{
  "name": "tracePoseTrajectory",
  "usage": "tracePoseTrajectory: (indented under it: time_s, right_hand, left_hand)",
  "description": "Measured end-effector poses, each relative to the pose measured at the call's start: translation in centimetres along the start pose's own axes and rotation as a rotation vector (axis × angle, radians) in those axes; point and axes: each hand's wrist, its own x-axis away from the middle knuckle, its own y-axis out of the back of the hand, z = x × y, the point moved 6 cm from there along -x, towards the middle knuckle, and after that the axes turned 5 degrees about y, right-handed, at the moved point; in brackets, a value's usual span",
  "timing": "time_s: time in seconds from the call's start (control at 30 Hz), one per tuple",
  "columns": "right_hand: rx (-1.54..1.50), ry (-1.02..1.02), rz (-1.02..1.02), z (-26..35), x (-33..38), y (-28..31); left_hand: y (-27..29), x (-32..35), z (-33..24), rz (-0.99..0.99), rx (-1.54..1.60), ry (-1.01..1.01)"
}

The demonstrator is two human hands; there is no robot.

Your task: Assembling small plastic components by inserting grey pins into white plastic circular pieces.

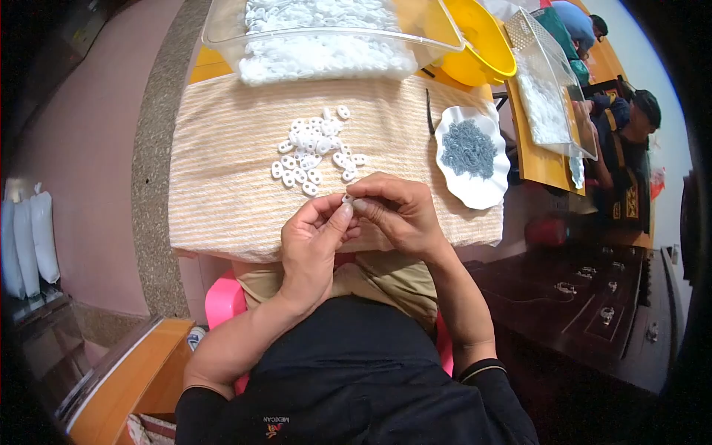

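Note:
Close to the near edge of the cloth, both my hands meet fingertip to fingertip. Between thumb and index finger, my left hand (317, 236) pinches a small white plastic piece (347, 198) with a hole in it. My right hand (404, 216) is closed in a pinch at the same piece; anything small between its fingertips is hidden. Just beyond the hands lies a loose pile of white oval two-hole pieces (308, 148). Over to the right, a white wavy-edged plate (486, 194) holds a heap of small dark grey parts (469, 149).
A striped cloth (215, 163) covers the table. At its far side stand a clear bin (437, 38) full of white pieces and a yellow basin (486, 44). A black stick-like item (429, 111) lies left of the plate. Two other people sit at the right, near another clear bin (582, 141).

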Motion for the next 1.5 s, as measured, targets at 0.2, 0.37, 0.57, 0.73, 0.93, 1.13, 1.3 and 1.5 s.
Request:
tracePoseTrajectory:
  time_s: [0.2, 0.37, 0.57, 0.73, 0.93, 1.13, 1.3, 1.5]
  right_hand:
    - [-0.02, 0.03, -0.004, -0.7, 0.8, 0.3]
    - [-0.051, 0.096, -0.003, -0.5, 1.3, 0.2]
    - [-0.025, 0.125, -0.024, -1.0, 2.1, 0.3]
    - [-0.04, 0.137, -0.099, -0.5, 2.7, 0.1]
    - [0.167, 0.302, -0.168, 0.9, 3.2, 0.2]
    - [0.352, 0.398, -0.218, 1.5, 3.8, 0.2]
    - [-0.076, 0.112, -0.21, -0.2, 4.2, 0.7]
    - [-0.148, -0.035, -0.208, -1.3, 4.9, 1.4]
  left_hand:
    - [-0.1, 0.0, 0.4, 0.007, 0.013, 0.046]
    - [-0.1, 0.0, 0.6, 0.019, 0.013, 0.045]
    - [-0.2, 0.1, 0.5, 0.057, 0.035, 0.016]
    - [-0.1, 0.0, 0.5, 0.084, -0.001, 0.004]
    - [-0.3, 0.3, 0.6, 0.049, -0.025, -0.015]
    - [-0.5, 0.6, 0.5, 0.045, -0.031, -0.008]
    - [-0.7, 0.8, 0.5, 0.07, -0.073, -0.005]
    - [-1.5, 1.1, 0.6, 0.113, -0.209, -0.028]
